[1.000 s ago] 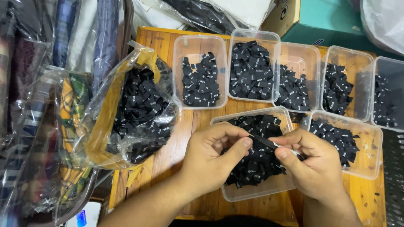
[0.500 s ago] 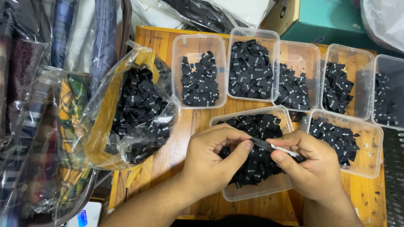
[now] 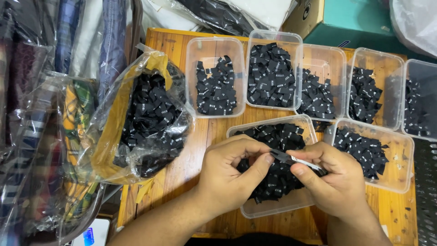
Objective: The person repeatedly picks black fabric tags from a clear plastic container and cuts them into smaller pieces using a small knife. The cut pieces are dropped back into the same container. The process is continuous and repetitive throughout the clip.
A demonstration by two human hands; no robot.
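Note:
Both of my hands hover over a clear plastic tub (image 3: 273, 207) filled with small black fabric labels. My right hand (image 3: 334, 177) pinches a thin stack of black labels (image 3: 296, 160) between thumb and fingers. My left hand (image 3: 232, 171) touches the stack's left end with thumb and forefinger, fingers curled. The loose labels (image 3: 277, 182) in the tub lie partly hidden beneath my hands.
Several more clear tubs of black labels, such as one (image 3: 214, 48) at the back, stand in a row on the wooden table (image 3: 182, 173). A clear plastic bag (image 3: 141, 118) of labels lies at left. Bagged folded cloth (image 3: 41, 136) is piled beyond the table's left edge. A teal box (image 3: 364, 23) sits behind.
My hands have stayed over the tub; the fingers shifted slightly along the label stack, with the left thumb and forefinger closing onto its end.

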